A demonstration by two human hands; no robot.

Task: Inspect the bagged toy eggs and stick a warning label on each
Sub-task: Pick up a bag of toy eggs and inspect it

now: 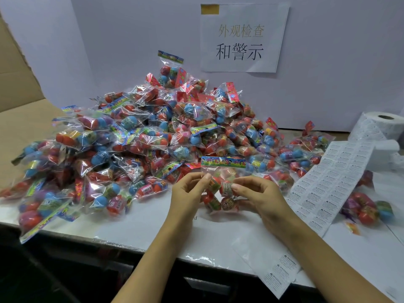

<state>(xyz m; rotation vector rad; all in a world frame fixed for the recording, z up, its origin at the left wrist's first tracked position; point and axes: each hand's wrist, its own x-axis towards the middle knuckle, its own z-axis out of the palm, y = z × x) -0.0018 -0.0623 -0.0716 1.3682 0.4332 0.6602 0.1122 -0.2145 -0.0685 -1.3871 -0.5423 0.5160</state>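
Two hands, left grip (189, 191), right grip (256, 193), pinching one four-egg bag (220, 189)

Both hands' fingers (205, 179) pinch bagged eggs (220, 189) upright; bag pile (140, 141) behind; label strip (328, 182) right

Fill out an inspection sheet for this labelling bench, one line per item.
Surface: white table, its front edge towards the person.
Job's things: held bag of toy eggs, upright, header card on top; large pile of bagged eggs behind and to the left; label sheet unrolled from the label roll at right; loose label strip at the front edge.
Clutter: a few separate bags beyond the label sheet.
Grippers: left hand and right hand both pinch the held bag.
Cables: nothing seen.
Surroundings: paper sign with Chinese characters on the white wall; cardboard at left.
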